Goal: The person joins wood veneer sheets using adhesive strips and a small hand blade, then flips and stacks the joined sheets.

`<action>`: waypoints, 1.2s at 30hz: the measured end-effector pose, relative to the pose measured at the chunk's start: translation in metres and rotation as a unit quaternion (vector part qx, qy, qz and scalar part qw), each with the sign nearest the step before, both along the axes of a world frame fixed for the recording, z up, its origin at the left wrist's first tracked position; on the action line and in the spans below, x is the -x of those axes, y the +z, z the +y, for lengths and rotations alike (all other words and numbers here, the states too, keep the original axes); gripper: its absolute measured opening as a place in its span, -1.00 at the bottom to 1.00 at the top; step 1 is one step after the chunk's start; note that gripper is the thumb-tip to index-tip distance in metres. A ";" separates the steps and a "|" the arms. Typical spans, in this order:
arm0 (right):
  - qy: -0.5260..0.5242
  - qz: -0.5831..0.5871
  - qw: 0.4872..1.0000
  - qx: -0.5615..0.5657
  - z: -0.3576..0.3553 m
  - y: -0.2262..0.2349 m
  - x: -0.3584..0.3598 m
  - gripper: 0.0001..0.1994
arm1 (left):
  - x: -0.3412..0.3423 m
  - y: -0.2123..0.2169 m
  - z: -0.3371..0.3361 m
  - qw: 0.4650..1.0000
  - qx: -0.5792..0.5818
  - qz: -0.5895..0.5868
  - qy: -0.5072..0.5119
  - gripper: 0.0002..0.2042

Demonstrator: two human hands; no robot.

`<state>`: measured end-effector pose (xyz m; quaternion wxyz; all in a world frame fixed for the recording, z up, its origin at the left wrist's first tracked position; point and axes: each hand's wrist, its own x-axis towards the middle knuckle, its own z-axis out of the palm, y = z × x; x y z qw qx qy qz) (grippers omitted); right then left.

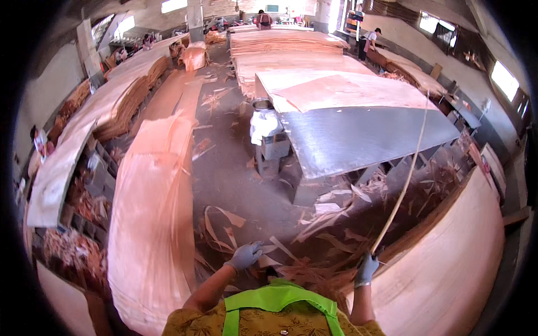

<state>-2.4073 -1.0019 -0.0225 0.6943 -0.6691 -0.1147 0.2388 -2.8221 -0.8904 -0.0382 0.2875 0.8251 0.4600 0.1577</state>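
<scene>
My right hand (366, 270), in a grey glove, is closed round the lower end of a long, thin, pale stick (413, 162). The stick slants up and away to the right, its far part crossing in front of a dark-topped table (364, 137). My left hand (245, 256), gloved too, hangs in the air with its fingers stretched out and nothing in it. Below and around it lie torn veneer scraps (230, 224) on the floor. Close by my right arm is a stack of veneer sheets (443, 263) with a curved edge.
A long pile of veneer (151, 224) runs along my left. A bucket (261, 104) and a white bag (263, 126) sit on blocks beside the table. More veneer stacks (286, 42) stand farther back. Other people work at the far end (264, 21), right (370, 42) and left (42, 143).
</scene>
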 end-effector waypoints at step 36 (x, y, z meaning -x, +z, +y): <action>0.002 0.101 0.964 0.247 0.622 -0.047 0.113 -0.74 | -0.007 0.087 0.904 0.964 -0.157 0.002 -0.217 -0.50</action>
